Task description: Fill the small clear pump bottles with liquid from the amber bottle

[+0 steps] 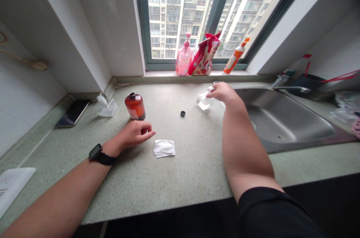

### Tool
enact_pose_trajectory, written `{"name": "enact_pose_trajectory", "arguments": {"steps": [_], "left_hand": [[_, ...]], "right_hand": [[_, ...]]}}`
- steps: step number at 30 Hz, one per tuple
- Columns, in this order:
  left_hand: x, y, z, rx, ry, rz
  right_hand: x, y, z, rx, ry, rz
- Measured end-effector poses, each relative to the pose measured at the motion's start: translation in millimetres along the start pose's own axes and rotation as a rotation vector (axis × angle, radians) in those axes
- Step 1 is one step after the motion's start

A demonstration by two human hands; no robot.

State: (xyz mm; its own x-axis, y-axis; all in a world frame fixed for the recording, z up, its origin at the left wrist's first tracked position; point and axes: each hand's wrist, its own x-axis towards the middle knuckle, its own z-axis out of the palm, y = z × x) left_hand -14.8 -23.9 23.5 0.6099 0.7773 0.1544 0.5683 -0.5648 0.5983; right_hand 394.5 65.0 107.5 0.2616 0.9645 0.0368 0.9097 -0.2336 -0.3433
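Observation:
My right hand (223,93) is closed on the white top of a clear, square-sided bottle (204,101), beside the sink. A clear round rim shows just behind those fingers. My left hand (137,133) rests on the counter with loosely curled fingers, one finger stretched out, and holds nothing. Just behind it stands a brown bottle (135,106) with a pale label and an uncapped neck. A folded white tissue (164,148) lies to the right of the left hand. Between the two bottles is a small black cap (182,113).
Left of the brown bottle is a clear container with a white top (107,107), near a dark phone (73,113). The steel sink (281,118) borders the right arm. A pink pump bottle (184,57), red bag (205,56) and orange bottle (235,58) line the sill.

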Motion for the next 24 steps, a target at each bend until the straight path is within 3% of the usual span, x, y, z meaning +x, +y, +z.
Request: {"name": "enact_pose_trajectory", "arguments": {"steps": [4, 7, 11, 13, 17, 24], "left_hand": [[0, 0, 3, 0.003, 0.042, 0.055], [0, 3, 4, -0.015, 0.146, 0.087], [-3, 11, 6, -0.025, 0.371, 0.018], [-3, 14, 6, -0.015, 0.417, -0.006], [-3, 13, 9, 0.023, 0.39, -0.066], [1, 3, 13, 0.034, 0.28, -0.135]], "right_hand": [[-19, -24, -15, 0.107, 0.011, -0.143], [-37, -52, -17, 0.129, -0.032, -0.288], [-65, -99, 2, 0.044, -0.111, -0.478], [-79, -119, 16, 0.018, -0.162, -0.56], [-100, -143, 41, -0.021, -0.205, -0.667], [-113, -153, 59, -0.102, -0.196, -0.714]]}}
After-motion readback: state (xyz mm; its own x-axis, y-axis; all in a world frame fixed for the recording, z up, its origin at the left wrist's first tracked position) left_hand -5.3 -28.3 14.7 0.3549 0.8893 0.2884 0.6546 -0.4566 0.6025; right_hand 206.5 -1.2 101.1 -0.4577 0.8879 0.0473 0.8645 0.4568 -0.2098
